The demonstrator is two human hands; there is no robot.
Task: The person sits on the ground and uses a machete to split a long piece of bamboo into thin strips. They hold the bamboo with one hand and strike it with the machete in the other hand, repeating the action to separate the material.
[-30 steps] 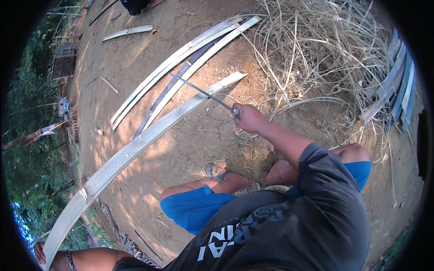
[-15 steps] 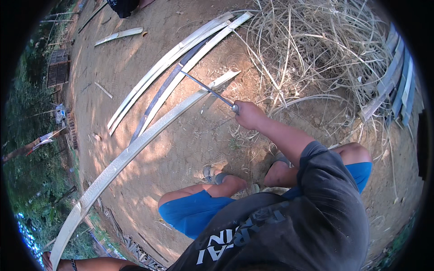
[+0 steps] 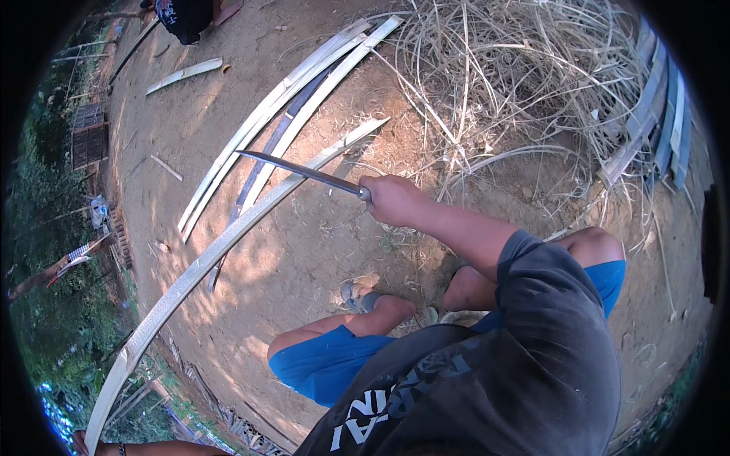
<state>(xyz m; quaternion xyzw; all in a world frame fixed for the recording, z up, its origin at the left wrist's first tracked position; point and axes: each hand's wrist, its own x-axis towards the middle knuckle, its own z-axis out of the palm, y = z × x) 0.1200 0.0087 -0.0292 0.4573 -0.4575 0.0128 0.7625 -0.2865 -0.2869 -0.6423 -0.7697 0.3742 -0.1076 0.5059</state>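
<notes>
A long pale strip, looking like split bamboo [image 3: 199,272], runs from the lower left up to the middle of the view. Its near end is in my left hand [image 3: 81,441], which shows only partly at the lower left edge. My right hand [image 3: 393,201] is closed round the handle of a long-bladed knife [image 3: 308,172]. The dark blade points left and lies across the strip in view; whether it touches the strip I cannot tell.
Several split strips [image 3: 285,95] lie on the dirt ground beyond, with a short one [image 3: 185,74] farther left. A heap of thin shavings [image 3: 502,83] spreads at the upper right, beside stacked slats [image 3: 669,114]. Another person [image 3: 185,19] is partly visible at the top left.
My right hand has moved left with the knife, and the blade has swung to a flatter angle, farther down the strip. The left hand still holds the strip's near end.
</notes>
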